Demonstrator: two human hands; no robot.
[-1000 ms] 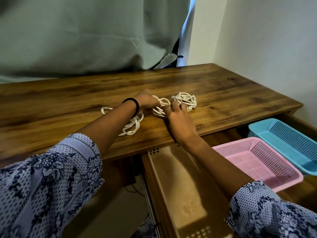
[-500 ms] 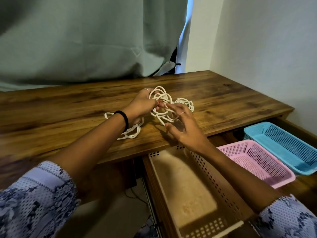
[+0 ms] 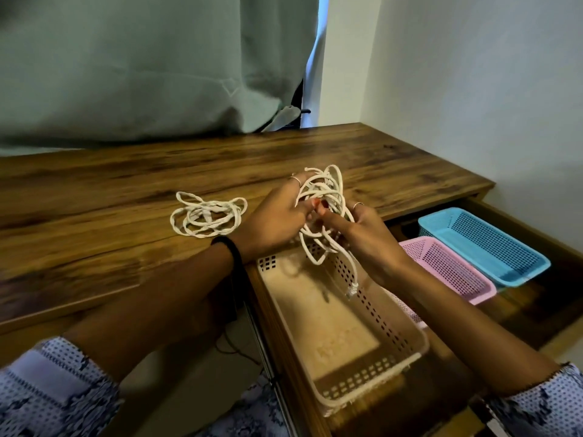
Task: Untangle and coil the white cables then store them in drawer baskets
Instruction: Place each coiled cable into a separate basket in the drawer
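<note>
Early on: both the left hand (image 3: 274, 220) and right hand (image 3: 367, 236) grip one tangled white cable (image 3: 325, 200) at frame centre above the empty beige basket (image 3: 407, 329), while a second cable bundle (image 3: 208, 214) waits on the desk (image 3: 94, 190), nothing stored.

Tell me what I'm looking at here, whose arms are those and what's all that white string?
There is no machine here. The picture comes from a camera worn on a person's head, looking down at their own arms. The left hand and the right hand both grip a tangled white cable, lifted above a beige basket. One end dangles into that basket. A second white cable lies loosely looped on the wooden desk. The beige basket sits in an open drawer beside a pink basket and a blue basket. A grey-green curtain hangs behind the desk.
</note>
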